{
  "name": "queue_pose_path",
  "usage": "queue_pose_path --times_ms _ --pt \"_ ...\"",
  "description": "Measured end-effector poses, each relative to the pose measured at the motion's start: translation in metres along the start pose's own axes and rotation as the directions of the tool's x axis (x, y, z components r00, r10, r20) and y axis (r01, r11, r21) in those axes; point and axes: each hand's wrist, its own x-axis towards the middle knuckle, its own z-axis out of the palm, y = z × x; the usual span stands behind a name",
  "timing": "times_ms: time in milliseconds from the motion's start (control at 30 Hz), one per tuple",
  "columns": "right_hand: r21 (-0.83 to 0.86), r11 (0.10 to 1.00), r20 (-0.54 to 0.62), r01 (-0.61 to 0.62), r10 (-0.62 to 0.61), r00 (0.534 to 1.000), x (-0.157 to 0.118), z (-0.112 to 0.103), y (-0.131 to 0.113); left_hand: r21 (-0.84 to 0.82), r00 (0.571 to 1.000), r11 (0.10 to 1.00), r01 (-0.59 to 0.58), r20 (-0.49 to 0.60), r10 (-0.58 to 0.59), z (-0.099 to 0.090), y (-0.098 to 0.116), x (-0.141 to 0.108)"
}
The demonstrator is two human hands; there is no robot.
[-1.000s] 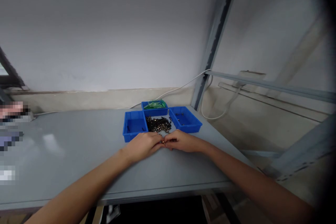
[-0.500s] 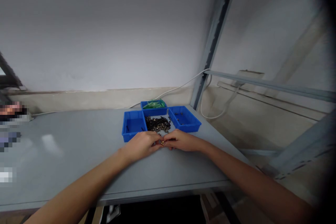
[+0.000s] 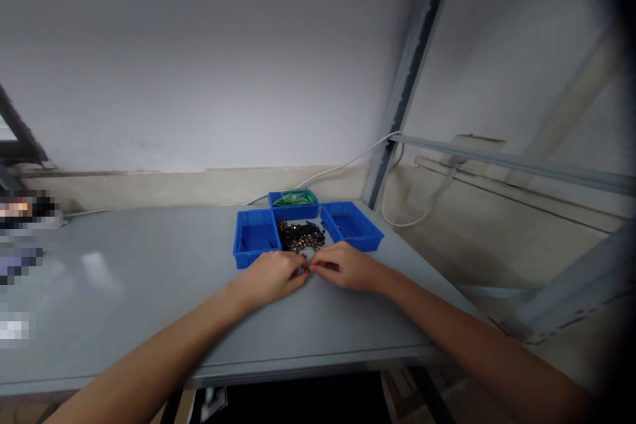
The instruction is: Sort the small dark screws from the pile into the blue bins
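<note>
My left hand [image 3: 276, 274] and my right hand [image 3: 348, 266] meet at the fingertips just in front of a pile of small dark and brassy metal parts [image 3: 301, 236]. The fingers of both hands are pinched together. Whatever lies between the fingertips is too small and hidden to name. Beside the pile on the left stands a blue tray [image 3: 238, 257] with a few dark pieces in it. To the right, another blue tray [image 3: 365, 243] holds several small pieces. Behind the pile, a third blue tray [image 3: 309, 211] contains green plastic material [image 3: 297, 197].
The grey table [image 3: 163, 278] meets a wall at the back. A metal post [image 3: 397, 112] rises behind its right corner, with a white cable [image 3: 342, 164] running past. Blurred-out objects [image 3: 24, 212] lie at the far left.
The small gold-coloured piece seen between my fingertips before is now hidden. My right fingers have shifted slightly, and the whole view has moved a little.
</note>
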Motion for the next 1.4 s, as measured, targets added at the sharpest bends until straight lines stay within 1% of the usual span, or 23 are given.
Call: queue_pose_path --times_ms 67,167,267,400,533,667,767,933,1100,1233,1400 --pt "-0.047 0.999 -0.004 0.020 -0.020 1.000 -0.0005 0.0016 -0.0008 0.001 1.000 1.000 0.000 0.011 0.000 0.0020 0.0008 0.0003" --pt "-0.075 0.997 0.011 0.013 -0.012 1.000 -0.0004 0.0030 -0.0007 0.009 1.000 1.000 -0.006 0.002 0.006 0.0045 0.0010 0.0002" --pt "-0.055 0.998 0.041 -0.003 0.005 0.999 0.0003 0.0024 0.0003 0.014 1.000 1.000 0.001 -0.014 0.000 0.0049 0.0011 -0.0004" --pt "-0.032 0.998 0.105 -0.055 0.058 0.993 0.0010 0.0016 0.0018 0.011 0.998 0.999 0.047 -0.033 -0.047 0.0028 0.0028 -0.0008" --pt "-0.037 0.996 0.148 -0.079 0.083 0.985 0.0020 0.0029 0.0007 0.034 0.997 0.997 0.071 -0.002 -0.071 -0.0001 0.0055 -0.0009" --pt "-0.063 0.993 0.160 -0.097 0.106 0.981 0.0034 0.0046 -0.0004 0.070 0.996 0.993 0.090 0.010 -0.091 -0.0015 0.0075 -0.0010" --pt "-0.084 0.993 0.153 -0.084 0.096 0.983 0.0033 0.0055 0.0022 0.095 0.997 0.992 0.078 -0.006 -0.078 -0.0011 0.0070 -0.0013" --pt "-0.029 0.998 0.160 -0.064 0.068 0.985 0.0022 0.0057 0.0079 0.089 0.999 0.995 0.038 -0.041 -0.034 -0.0008 0.0046 -0.0026" --pt "-0.005 0.997 0.202 -0.074 0.073 0.977 0.0019 0.0042 0.0056 0.101 1.000 0.995 0.006 -0.028 -0.003 -0.0012 0.0041 -0.0026" --pt "-0.020 0.997 0.225 -0.076 0.079 0.971 0.0016 0.0051 0.0045 0.120 1.000 0.993 -0.002 -0.029 0.005 -0.0008 0.0035 -0.0021" --pt "-0.020 0.997 0.213 -0.079 0.082 0.974 0.0015 0.0043 0.0062 0.152 1.000 0.988 -0.001 -0.020 0.004 -0.0019 0.0048 -0.0024"
